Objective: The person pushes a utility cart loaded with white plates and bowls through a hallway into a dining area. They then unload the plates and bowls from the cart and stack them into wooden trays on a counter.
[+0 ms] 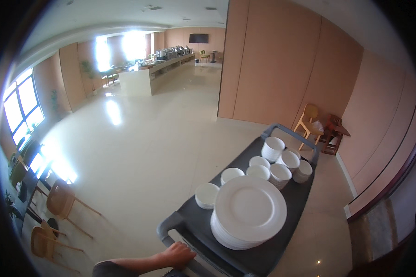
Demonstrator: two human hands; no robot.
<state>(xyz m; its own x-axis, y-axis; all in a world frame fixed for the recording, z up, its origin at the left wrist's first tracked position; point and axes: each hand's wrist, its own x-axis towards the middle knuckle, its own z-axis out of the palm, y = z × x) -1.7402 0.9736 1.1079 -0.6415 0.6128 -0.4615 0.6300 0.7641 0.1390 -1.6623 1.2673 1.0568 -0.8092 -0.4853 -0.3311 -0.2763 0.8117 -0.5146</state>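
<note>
My left hand (pixel 178 254) grips the near handle of a dark grey service cart (pixel 294 204) at the bottom of the view. My right hand is out of view. On the cart's top shelf, closest to me, stands a tall stack of white round plates (pixel 251 209). Beyond it are several stacks of white bowls; one tall stack (pixel 273 149) sits near the far handle (pixel 291 135). A short stack of bowls (pixel 207 196) rests at the cart's left edge, beside the plates.
A wooden chair (pixel 310 121) holding a plastic bag and a dark red wooden high chair (pixel 333 133) stand by the wall ahead. Wooden chairs (pixel 59 199) and a table line the left. A long buffet counter (pixel 135 81) stands farther off. A doorway (pixel 381 228) opens at right.
</note>
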